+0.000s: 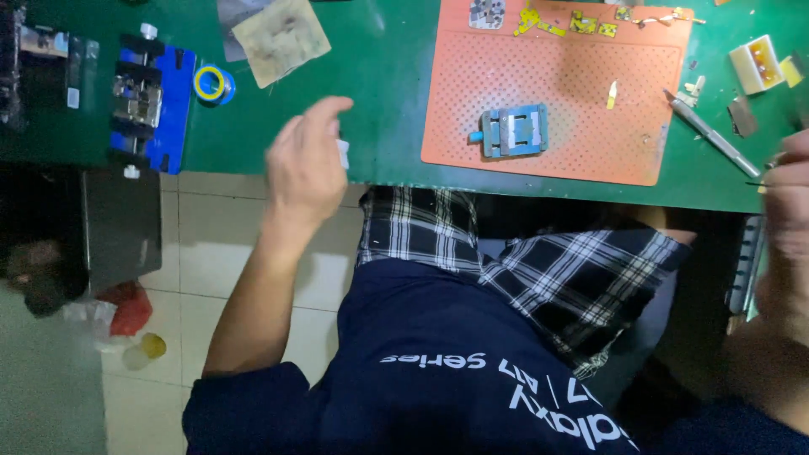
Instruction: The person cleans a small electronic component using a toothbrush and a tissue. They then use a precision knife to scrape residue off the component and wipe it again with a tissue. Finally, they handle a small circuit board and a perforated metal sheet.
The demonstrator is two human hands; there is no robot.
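Tweezers (756,183) are sitting pinched in the right hand (788,198) at the bench's right edge, their thin tips pointing left toward the orange mat (556,93). The left hand (308,160) is hanging blurred over the green table (388,76), fingers pressed on a small white piece (343,153), well apart from the blue vise (514,131).

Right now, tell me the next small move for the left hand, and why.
Probably bring the left hand right, over the orange perforated mat. It is raised at the green bench's edge, pinching something small and white, while the blue clamp sits unattended on that mat.
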